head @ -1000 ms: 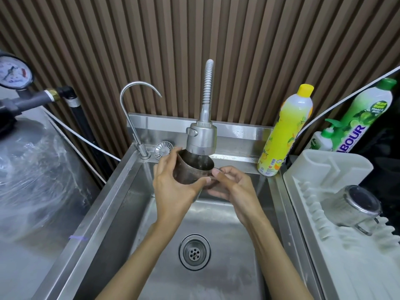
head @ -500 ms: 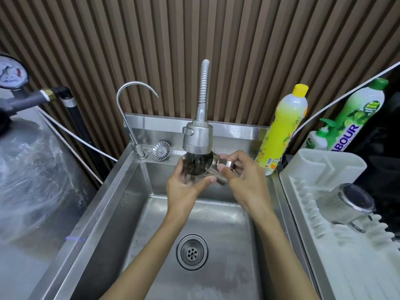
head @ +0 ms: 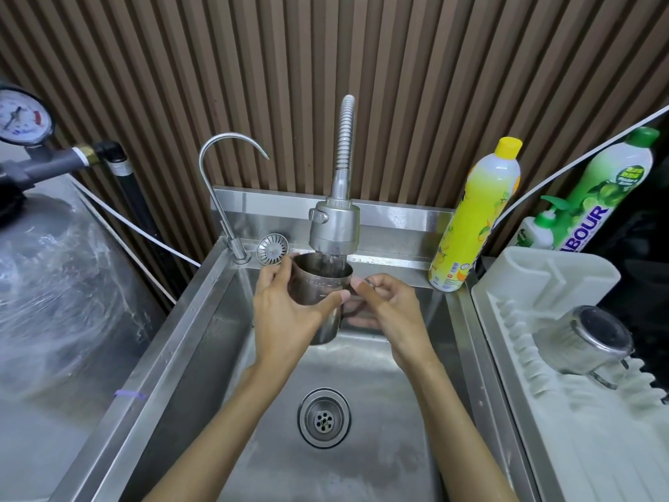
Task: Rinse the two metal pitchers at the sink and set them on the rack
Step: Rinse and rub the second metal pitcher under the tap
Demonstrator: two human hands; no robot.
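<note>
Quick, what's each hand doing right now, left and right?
Left hand: closed around the body of the round steel pitcher under the sprayer.
Right hand: closed on that pitcher's handle side; the handle itself is mostly hidden.

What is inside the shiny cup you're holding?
Water from the sprayer pours into the pitcher; its inside looks dark and wet. The bottom is hidden.

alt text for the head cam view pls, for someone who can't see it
Two bare hands hold a metal pitcher upright under the spray faucet head over a steel sink: the left hand wraps its body, the right hand is at its handle. A second pitcher lies on its side on the white rack to the right, behind which stand dish soap bottles.
</note>
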